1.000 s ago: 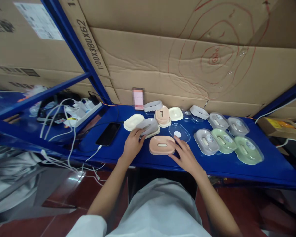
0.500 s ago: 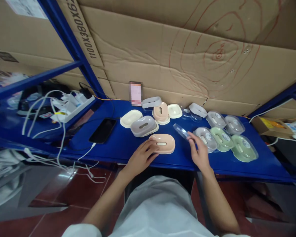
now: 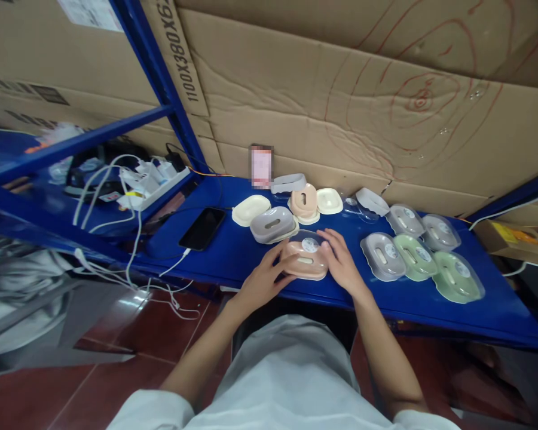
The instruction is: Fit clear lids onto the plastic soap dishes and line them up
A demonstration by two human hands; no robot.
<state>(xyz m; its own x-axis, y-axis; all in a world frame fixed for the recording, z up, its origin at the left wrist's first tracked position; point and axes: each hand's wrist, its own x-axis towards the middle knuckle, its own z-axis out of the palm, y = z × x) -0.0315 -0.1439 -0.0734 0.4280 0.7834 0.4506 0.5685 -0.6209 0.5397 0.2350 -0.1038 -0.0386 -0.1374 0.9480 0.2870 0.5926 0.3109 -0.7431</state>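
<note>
In front of me on the blue table stands a peach-pink soap dish with a slot in its middle. A clear plastic lid with a round sticker is over it; whether it is fully seated I cannot tell. My left hand grips the dish's left side, thumb at the near edge. My right hand holds the lid by its right end, fingers bent over the far right corner. Just behind are a grey soap dish and a cream tray.
Several lidded grey and green soap dishes stand at the right. Behind lie another peach dish, a cream piece and loose clear lids. A phone with a cable lies left. A cardboard wall closes the back.
My right hand has brought the clear lid leftward from beside the grey dishes onto the peach soap dish. My left hand has stayed at the dish. The camera view has shifted a little.
</note>
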